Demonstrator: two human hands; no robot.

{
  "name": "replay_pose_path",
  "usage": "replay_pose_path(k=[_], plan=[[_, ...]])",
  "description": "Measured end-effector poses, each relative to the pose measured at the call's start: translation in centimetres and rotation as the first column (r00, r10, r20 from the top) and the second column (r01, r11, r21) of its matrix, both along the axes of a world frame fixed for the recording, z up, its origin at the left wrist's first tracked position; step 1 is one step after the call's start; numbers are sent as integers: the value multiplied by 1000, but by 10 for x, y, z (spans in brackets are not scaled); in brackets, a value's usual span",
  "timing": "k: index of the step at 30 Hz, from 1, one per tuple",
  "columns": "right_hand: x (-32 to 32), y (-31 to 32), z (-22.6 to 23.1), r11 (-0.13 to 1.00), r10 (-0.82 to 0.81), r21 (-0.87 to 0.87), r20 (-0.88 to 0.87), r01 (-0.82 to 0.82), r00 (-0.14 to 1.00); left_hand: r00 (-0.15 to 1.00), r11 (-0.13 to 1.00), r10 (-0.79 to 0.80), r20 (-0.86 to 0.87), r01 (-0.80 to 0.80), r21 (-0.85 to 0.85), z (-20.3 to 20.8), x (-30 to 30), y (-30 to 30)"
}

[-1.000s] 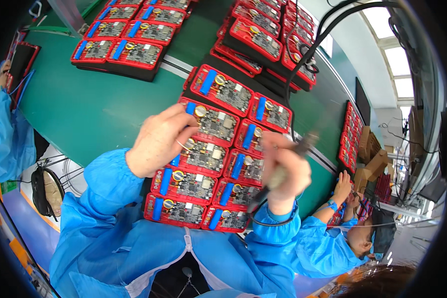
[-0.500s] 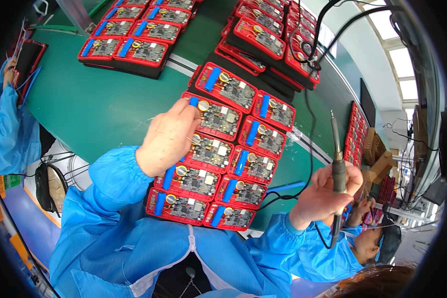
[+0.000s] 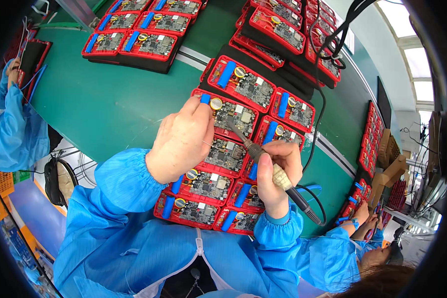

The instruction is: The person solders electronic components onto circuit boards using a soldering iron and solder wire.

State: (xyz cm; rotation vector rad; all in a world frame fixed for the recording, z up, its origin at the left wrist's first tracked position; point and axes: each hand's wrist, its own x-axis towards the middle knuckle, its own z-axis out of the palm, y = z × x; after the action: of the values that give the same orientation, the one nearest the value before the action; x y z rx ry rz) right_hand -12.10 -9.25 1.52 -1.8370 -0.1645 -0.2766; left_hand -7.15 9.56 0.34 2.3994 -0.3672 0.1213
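My right hand (image 3: 279,174) grips a soldering iron (image 3: 283,180) by its pale wrapped handle, its tip pointing up-left over a circuit board (image 3: 241,115) in an open red case. At that case's left end, my left hand (image 3: 181,139) is closed, fingertips beside the blue cylindrical battery (image 3: 205,99) and a yellow-rimmed coin cell (image 3: 216,104). A thin wire, like solder, sticks out from the left fingers; what they pinch inside is hidden. Around them lie two columns of similar red cases (image 3: 208,186), each with a board and blue battery. Whether the tip touches the board, I cannot tell.
More red cases (image 3: 151,43) stand on black foam at the far left, with stacks (image 3: 278,35) at the far right. Black cables (image 3: 323,99) hang at the right. Co-workers in blue sleeves (image 3: 15,119) sit at both sides of the green table (image 3: 94,94).
The soldering iron has come from upright at the right, in my right hand, to tilted over the board near my left hand. My left hand stays by the same battery.
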Motion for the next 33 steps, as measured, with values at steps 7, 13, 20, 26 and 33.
replay_pose_path(k=[7,13,20,26,33], plan=[[5,4,-9,1000,17,-22,14,-17,1000,1000,998,17,-2,-17,54,1,0,-4],[5,4,-12,1000,26,-2,-57,-27,998,999,995,18,-30,-15,103,5,1,-5],[6,5,-14,1000,21,12,-61,-20,998,999,989,19,-30,-15,144,7,0,-8],[6,4,-16,1000,16,0,-38,-16,999,999,971,-29,-27,35,236,10,-2,-10],[6,5,-16,1000,14,-2,-51,-15,999,1000,962,3,-7,-1,274,8,-3,-13]])
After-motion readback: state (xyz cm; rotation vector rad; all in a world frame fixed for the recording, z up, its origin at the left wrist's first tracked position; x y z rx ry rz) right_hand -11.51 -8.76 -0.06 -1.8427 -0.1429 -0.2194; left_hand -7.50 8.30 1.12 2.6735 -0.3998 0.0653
